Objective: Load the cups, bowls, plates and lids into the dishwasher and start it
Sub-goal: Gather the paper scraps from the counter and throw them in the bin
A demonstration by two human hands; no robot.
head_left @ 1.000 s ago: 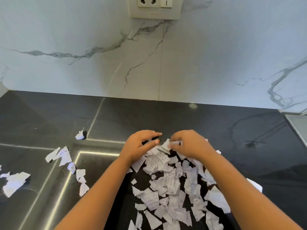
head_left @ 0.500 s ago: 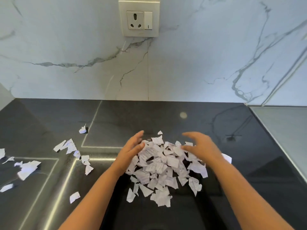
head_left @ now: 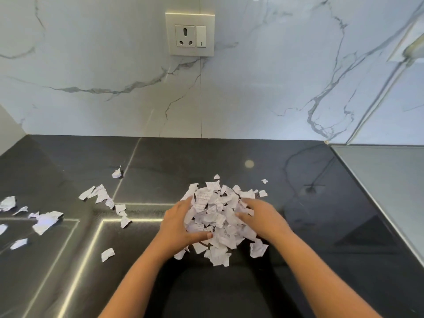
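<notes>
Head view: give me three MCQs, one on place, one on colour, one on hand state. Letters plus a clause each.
1. Where is the wall socket?
A. on the marble wall, above the pile of paper scraps
B. flat on the countertop
C. under the counter edge

2. What colour is the countertop?
A. white
B. black
C. wood brown

3. What are the left hand and right hand doing?
A. hanging idle, off the paper
B. cupping the pile from either side
C. holding a cup

Key:
1 A, the socket is mounted on the wall behind the pile.
2 B, the top is glossy black.
3 B, both hands curl round the pile's sides.
</notes>
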